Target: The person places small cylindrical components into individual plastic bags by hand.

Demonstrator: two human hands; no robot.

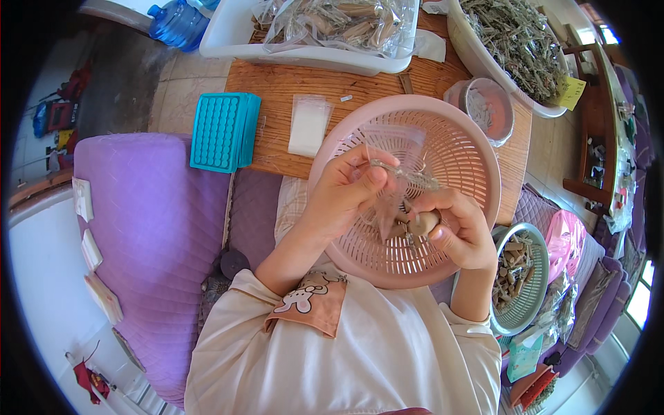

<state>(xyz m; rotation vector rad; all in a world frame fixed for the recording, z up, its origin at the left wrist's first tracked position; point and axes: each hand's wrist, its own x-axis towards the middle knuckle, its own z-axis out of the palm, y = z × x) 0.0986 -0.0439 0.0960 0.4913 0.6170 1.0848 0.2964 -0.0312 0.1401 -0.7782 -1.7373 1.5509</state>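
Above the pink slotted basket [484, 149], both my hands are closed. My left hand [349, 183] pinches a clear plastic bag [398, 142], which hangs open over the basket, along with something small and greyish by the thumb that I cannot make out. Between thumb and fingers, my right hand [462, 225] grips a small, rounded, light-brown wooden piece [424, 223]. It is close to the bag's lower part. A few more brown pieces [398, 229] lie below, partly hidden by the bag and fingers.
On the wooden table stand a stack of teal trays [220, 131], a pile of small clear bags [310, 126] and a pinkish tub [484, 111]. Behind are a white bin [304, 59] and a round tub [515, 48], both filled. A green basket [536, 304] of wooden pieces sits right.
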